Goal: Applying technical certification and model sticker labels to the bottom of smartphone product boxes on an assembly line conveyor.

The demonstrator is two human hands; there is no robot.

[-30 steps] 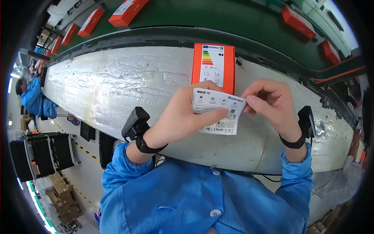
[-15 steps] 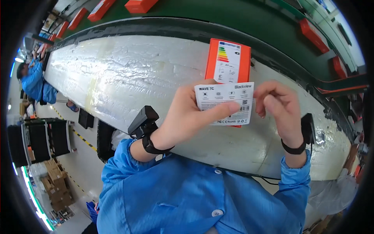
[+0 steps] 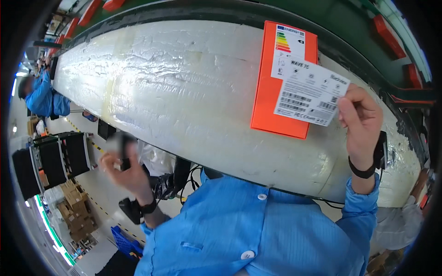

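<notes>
My right hand [image 3: 363,122] pinches the right edge of a white printed label [image 3: 306,92]. The label is tilted and overlaps the middle of a flat orange box [image 3: 271,110] from my view; whether it touches the box, I cannot tell. On the box's upper part sits a white sticker with coloured bars [image 3: 287,43], partly hidden by the label. Out to the left, past the table's near edge, my left hand [image 3: 126,172] has its fingers partly curled. A smeared dark and grey patch covers its fingertips, so anything held there cannot be made out.
The box lies on a long table wrapped in shiny film [image 3: 184,92]. Beyond it runs a green conveyor with more orange boxes [image 3: 389,36]. Below my left hand are a dark plastic bag [image 3: 168,184] and cables. A co-worker in blue [image 3: 43,96] is at far left.
My left hand has let go of the label and swung left off the table. The right hand now grips the label, turned clockwise. The box appears larger and further right.
</notes>
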